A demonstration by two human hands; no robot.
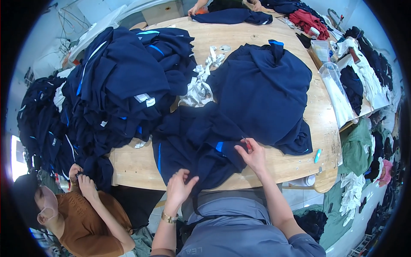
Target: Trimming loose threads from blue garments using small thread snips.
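A navy garment (192,132) with bright blue strips is spread at the table's near edge, in front of me. My left hand (180,187) is at the garment's lower edge, its thumb apart from its slightly bent fingers and nothing visible in it. At the garment's right side, my right hand (252,155) is closed around small red-handled thread snips (248,145), whose dark tip points up and left. Most of the handle is hidden by the fingers.
Navy garment heaps (124,73) rise at left, and another pile (265,94) at right. White fabric strips (199,88) lie between. A light-blue cutter-like tool (317,156) rests near the right edge. A masked co-worker (85,214) sits at lower left; another person's hand (198,7) shows at the far side.
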